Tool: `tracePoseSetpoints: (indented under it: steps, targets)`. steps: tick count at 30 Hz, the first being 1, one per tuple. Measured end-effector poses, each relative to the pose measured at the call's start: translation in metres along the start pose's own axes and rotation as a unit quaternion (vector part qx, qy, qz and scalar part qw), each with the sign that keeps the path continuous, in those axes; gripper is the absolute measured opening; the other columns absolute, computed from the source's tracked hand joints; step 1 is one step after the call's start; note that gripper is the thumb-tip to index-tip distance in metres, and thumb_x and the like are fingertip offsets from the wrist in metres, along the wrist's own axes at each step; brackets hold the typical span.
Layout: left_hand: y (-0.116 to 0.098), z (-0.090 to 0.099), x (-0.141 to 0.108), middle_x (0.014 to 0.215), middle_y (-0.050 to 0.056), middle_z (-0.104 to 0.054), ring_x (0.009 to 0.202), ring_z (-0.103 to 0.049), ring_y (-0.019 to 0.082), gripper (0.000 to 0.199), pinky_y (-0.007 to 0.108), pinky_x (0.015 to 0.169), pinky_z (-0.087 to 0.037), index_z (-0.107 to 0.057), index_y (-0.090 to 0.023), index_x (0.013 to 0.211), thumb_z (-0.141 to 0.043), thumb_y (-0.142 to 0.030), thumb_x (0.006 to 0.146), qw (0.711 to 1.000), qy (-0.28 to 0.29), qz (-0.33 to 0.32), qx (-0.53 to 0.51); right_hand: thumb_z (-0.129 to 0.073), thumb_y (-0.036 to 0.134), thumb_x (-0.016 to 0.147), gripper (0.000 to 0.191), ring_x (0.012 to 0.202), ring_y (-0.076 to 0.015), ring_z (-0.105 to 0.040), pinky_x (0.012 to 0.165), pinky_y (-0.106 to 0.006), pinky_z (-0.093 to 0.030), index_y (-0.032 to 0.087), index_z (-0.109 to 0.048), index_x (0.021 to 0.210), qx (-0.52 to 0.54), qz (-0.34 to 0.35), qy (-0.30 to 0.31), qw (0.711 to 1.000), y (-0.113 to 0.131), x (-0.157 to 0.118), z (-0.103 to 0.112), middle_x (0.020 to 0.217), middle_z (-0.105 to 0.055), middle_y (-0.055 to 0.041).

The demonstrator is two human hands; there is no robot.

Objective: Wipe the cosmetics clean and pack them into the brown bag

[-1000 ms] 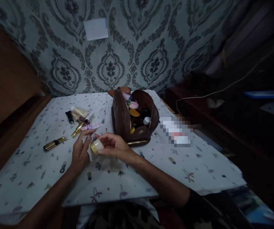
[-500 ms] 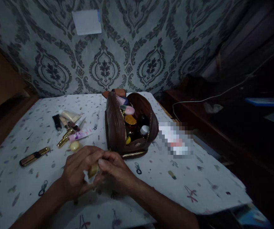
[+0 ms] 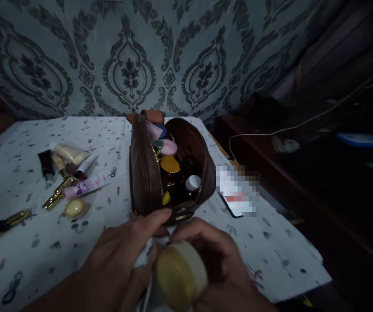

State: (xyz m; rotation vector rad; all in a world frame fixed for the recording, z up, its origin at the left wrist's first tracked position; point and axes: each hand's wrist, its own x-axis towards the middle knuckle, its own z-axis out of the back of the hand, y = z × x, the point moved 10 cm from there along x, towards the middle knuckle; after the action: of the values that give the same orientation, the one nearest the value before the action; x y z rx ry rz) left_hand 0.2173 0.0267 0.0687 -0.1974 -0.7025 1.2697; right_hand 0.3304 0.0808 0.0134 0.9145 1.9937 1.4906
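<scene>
Yellow and pale, a round jar (image 3: 176, 275) is sitting between the two hands, low in the view and just in front of an open bag. The right hand (image 3: 220, 258) is curling its fingers around the jar's far side, holding it with its round yellow face turning toward the left. The left hand (image 3: 118, 253) is pinching a white cloth (image 3: 144, 255) in its fingers, just beside the jar; blur is hiding whether those fingers are also pressing on the jar itself.

Brown and standing unzipped on the printed desk (image 3: 280, 260), the bag (image 3: 144, 173) is holding a pink item (image 3: 168, 147), a gold lid (image 3: 170, 164) and a white cap (image 3: 193, 183). Left of it, a black tube (image 3: 46, 163), a cream tube (image 3: 71, 153) and a pink-and-purple tube (image 3: 85, 186) are lying close together near a gold stick (image 3: 56, 195). A small pale-yellow round piece (image 3: 75, 208) is resting just below them, while a longer gold-and-dark stick (image 3: 2, 226) is lying at the left edge. Right of the bag, a flat, pixelated object (image 3: 236, 195) is lying.
</scene>
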Motion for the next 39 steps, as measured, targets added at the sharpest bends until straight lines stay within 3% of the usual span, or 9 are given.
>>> tracePoseSetpoints:
  steps: [2,5,7,10,15,20,27,31,39]
  targets:
    - [-0.003,-0.016,0.008,0.110,0.003,-0.075,0.093,-0.073,0.019,0.053,0.026,0.079,-0.061,-0.037,-0.028,0.149,-0.040,-0.024,0.096,0.999,0.041,0.006,-0.014,-0.084,0.044,0.065,0.040,0.070,-0.0159,-0.064,0.059,-0.023,-0.052,0.026,-0.070,0.098,-0.092,0.079,-0.050,0.991,0.033,-0.007,0.025,0.083,-0.069,-0.0023]
    - [-0.009,-0.037,0.014,0.107,0.004,-0.075,0.091,-0.073,0.017,0.053,0.025,0.075,-0.061,-0.036,-0.023,0.147,-0.039,-0.019,0.095,0.996,0.080,-0.018,-0.033,-0.079,0.041,0.075,0.038,0.080,-0.0202,-0.069,0.064,-0.028,-0.057,0.033,-0.067,0.110,-0.226,0.168,-0.121,0.952,0.078,-0.013,0.051,0.097,-0.071,-0.0047]
    - [-0.012,-0.043,0.015,0.104,0.005,-0.076,0.088,-0.073,0.017,0.045,0.024,0.072,-0.060,-0.039,-0.019,0.141,-0.037,-0.017,0.096,0.996,0.077,-0.045,-0.030,-0.077,0.034,0.080,0.042,0.086,-0.0217,-0.069,0.069,-0.031,-0.058,0.036,-0.063,0.119,-0.301,0.203,-0.144,0.921,0.099,-0.011,0.056,0.104,-0.070,-0.0047]
    - [-0.019,-0.042,0.016,0.100,0.007,-0.076,0.083,-0.074,0.017,0.034,0.024,0.064,-0.060,-0.042,-0.015,0.131,-0.032,-0.018,0.099,0.995,0.050,-0.087,0.010,-0.074,0.028,0.083,0.041,0.094,-0.0226,-0.067,0.078,-0.035,-0.057,0.033,-0.061,0.122,-0.439,0.232,-0.121,0.859,0.116,0.001,0.043,0.107,-0.069,-0.0042]
    - [-0.024,-0.041,0.016,0.099,0.009,-0.077,0.080,-0.074,0.017,0.033,0.024,0.056,-0.057,-0.042,-0.010,0.128,-0.027,-0.014,0.099,0.990,0.044,-0.126,0.047,-0.067,0.028,0.089,0.027,0.091,-0.0207,-0.062,0.075,-0.034,-0.052,0.021,-0.060,0.114,-0.627,0.243,-0.004,0.740,0.110,0.028,0.006,0.100,-0.069,-0.0046]
    - [-0.021,-0.044,0.014,0.093,0.009,-0.076,0.073,-0.072,0.017,0.036,0.025,0.051,-0.057,-0.042,-0.006,0.130,-0.029,-0.011,0.096,0.988,0.039,-0.143,0.045,-0.067,0.026,0.087,0.013,0.088,-0.0238,-0.058,0.074,-0.037,-0.047,0.018,-0.065,0.097,-0.699,0.220,0.081,0.676,0.093,0.049,-0.006,0.093,-0.066,-0.0076]
    - [-0.019,-0.045,0.010,0.084,0.007,-0.075,0.068,-0.071,0.018,0.036,0.027,0.050,-0.056,-0.042,-0.005,0.129,-0.034,-0.009,0.094,0.987,0.028,-0.150,0.044,-0.061,0.024,0.088,0.014,0.079,-0.0225,-0.049,0.068,-0.034,-0.037,0.016,-0.062,0.076,-0.786,0.205,0.125,0.570,0.082,0.063,-0.020,0.083,-0.060,-0.0090]
    - [-0.017,-0.050,0.009,0.086,0.007,-0.074,0.068,-0.070,0.019,0.042,0.028,0.047,-0.054,-0.038,-0.007,0.132,-0.035,-0.006,0.090,0.988,0.056,-0.138,0.039,-0.063,0.021,0.084,0.013,0.078,-0.0223,-0.048,0.070,-0.035,-0.034,0.016,-0.060,0.073,-0.810,0.185,0.163,0.532,0.073,0.065,-0.028,0.081,-0.060,-0.0084]
    - [-0.014,-0.057,0.005,0.098,0.012,-0.075,0.076,-0.072,0.020,0.049,0.028,0.050,-0.054,-0.033,-0.008,0.136,-0.037,-0.007,0.087,0.987,0.080,-0.131,0.042,-0.062,0.017,0.086,0.015,0.082,-0.0236,-0.050,0.072,-0.037,-0.030,0.016,-0.062,0.070,-0.830,0.155,0.203,0.495,0.051,0.073,-0.032,0.080,-0.061,-0.0102]
